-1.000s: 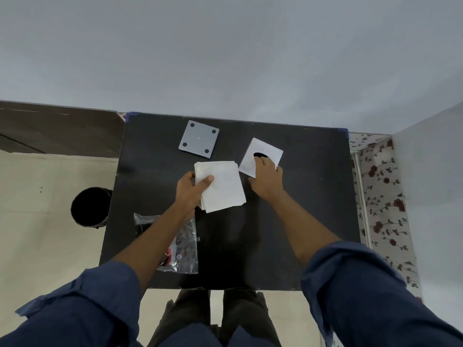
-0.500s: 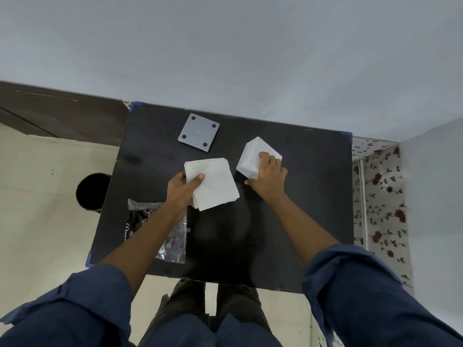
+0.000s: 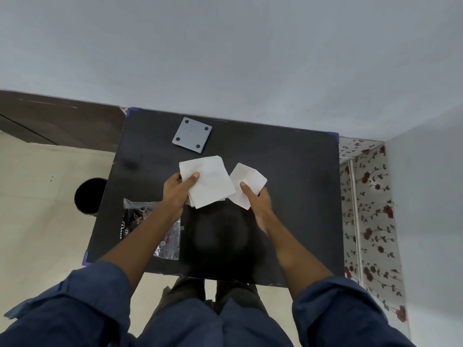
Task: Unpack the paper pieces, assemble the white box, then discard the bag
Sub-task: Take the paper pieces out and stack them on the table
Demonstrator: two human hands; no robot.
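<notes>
My left hand (image 3: 176, 194) grips a stack of white paper pieces (image 3: 208, 180) by its near left corner, above the middle of the black table (image 3: 295, 196). Beside it on the right, my right hand (image 3: 258, 201) holds the white box (image 3: 246, 184) from below, with the thumb on its side. The box is lifted off the table and tilted, and its edge touches the paper stack. The clear plastic bag (image 3: 150, 226) with dark print lies flat near the table's front left, partly hidden under my left forearm.
A grey square plate (image 3: 192, 135) with four dark dots lies at the table's back. A black round bin (image 3: 89, 196) stands on the floor left of the table. A flowered cloth (image 3: 368, 221) hangs along the right side. A wall runs behind.
My right hand has lifted the white box off the table and drawn it toward me, next to the paper stack. My left hand still holds the stack.
</notes>
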